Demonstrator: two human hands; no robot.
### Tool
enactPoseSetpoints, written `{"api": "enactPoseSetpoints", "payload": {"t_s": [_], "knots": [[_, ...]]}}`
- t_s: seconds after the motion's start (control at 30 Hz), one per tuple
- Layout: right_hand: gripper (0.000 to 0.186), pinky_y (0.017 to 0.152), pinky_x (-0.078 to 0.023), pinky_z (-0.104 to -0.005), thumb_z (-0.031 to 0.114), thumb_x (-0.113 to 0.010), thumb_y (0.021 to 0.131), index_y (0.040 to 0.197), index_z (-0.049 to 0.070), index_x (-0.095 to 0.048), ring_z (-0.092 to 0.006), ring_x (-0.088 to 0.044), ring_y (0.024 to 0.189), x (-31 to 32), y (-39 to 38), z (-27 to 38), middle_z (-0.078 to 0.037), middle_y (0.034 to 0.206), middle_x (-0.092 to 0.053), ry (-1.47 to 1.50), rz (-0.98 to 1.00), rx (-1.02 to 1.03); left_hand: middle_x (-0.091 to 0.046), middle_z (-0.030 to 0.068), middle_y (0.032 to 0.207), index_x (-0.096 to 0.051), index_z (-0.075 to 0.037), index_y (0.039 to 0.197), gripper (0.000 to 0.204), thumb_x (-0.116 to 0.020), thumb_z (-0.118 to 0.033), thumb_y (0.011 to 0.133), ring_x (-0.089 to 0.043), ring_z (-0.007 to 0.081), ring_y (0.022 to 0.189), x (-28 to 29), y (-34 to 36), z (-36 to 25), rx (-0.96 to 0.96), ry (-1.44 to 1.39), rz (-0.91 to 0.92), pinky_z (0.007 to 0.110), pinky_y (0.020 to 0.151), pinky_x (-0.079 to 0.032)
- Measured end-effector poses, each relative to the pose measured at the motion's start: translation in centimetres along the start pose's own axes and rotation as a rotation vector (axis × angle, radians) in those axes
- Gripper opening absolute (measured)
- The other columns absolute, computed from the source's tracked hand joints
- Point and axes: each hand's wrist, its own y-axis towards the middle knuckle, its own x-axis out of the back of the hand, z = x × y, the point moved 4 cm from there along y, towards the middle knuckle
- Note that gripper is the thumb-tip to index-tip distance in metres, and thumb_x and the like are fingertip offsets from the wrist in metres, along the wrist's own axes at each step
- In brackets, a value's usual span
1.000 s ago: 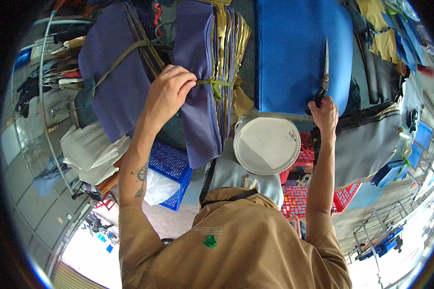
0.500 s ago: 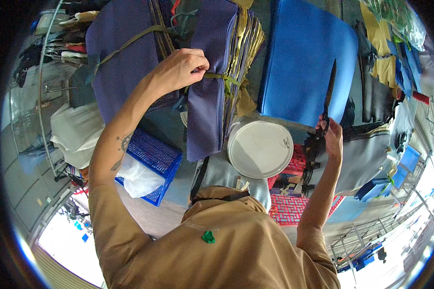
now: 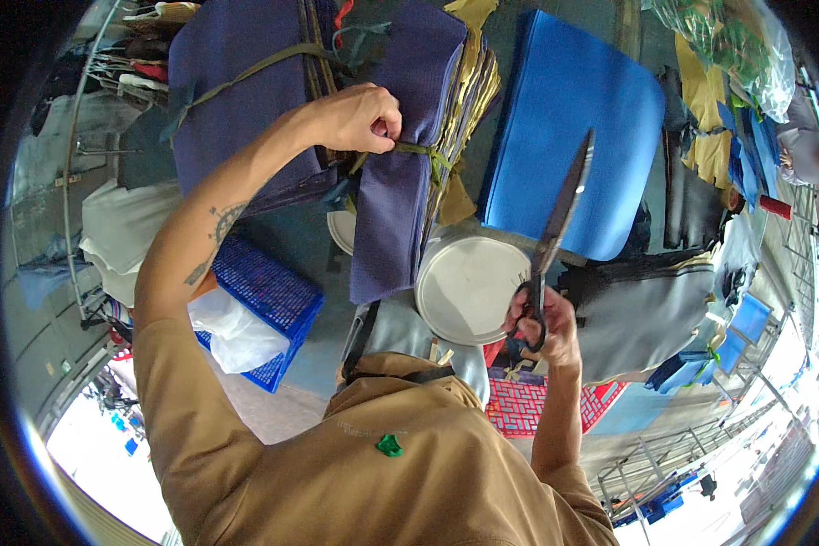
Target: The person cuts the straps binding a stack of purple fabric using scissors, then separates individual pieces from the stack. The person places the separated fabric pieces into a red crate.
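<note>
Head cam = L one of pair, wide fisheye; looks down from wearer's head, view upright; brown shirt (image 3: pixel 328 464) v. near, fills lower ctr; L hand (image 3: pixel 359 118) & R hand (image 3: pixel 562 332) sit farther out; worktop (image 3: pixel 582 11) twd upper edge; lines bend nr rim, corners dark.

dark grey table (image 3: pixel 506 41); on it a wide purple bundle (image 3: pixel 223 123), a narrower purple bundle (image 3: pixel 393 214), a blue stack (image 3: pixel 573 127)

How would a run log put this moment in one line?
left hand: pinching green tie around purple fabric bundle; right hand: holding black-handled scissors; nearby: blue fabric stack
</note>
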Motion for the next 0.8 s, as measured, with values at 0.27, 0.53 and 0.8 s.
{"api": "enactPoseSetpoints", "payload": {"t_s": [0.27,0.53,0.8], "knots": [[0.028,0.057,-0.048,-0.0256,0.018,-0.079,0.083,0.096,-0.001,-0.062,-0.0103,-0.06,0.064,-3.8,-1.3,-2.8,-0.002,0.074,-0.063,-0.009,0.127,-0.186,-0.064,0.0096,0.074,-0.069,0.003,0.083,0.017,-0.074,-0.014,0.084,-0.061,0.0178,0.067,0.1,1.1,1.3,0.051,-0.137,0.165,0.036,0.063,-0.048],[0.02,0.047,-0.038,-0.0248,0.016,-0.077,0.085,0.085,0.002,-0.062,-0.0075,-0.053,0.051,-6.6,-1.3,-4.0,0.0,0.062,-0.059,-0.203,0.06,-0.262,-0.06,0.0074,0.074,-0.068,0.003,0.083,0.015,-0.072,-0.01,0.087,-0.058,0.0148,0.067,-0.6,0.0,0.9,-0.027,-0.161,-0.072,0.032,0.062,-0.047],[0.02,0.047,-0.039,-0.0241,0.018,-0.075,0.089,0.085,0.002,-0.063,-0.0067,-0.054,0.051,-7.0,-0.9,-3.9,0.0,0.061,-0.059,-0.179,0.041,-0.225,-0.057,0.006,0.081,-0.061,0.002,0.086,0.015,-0.069,-0.01,0.092,-0.054,0.0145,0.074,-1.4,-0.4,1.2,-0.002,-0.172,-0.064,0.033,0.068,-0.046]]}}
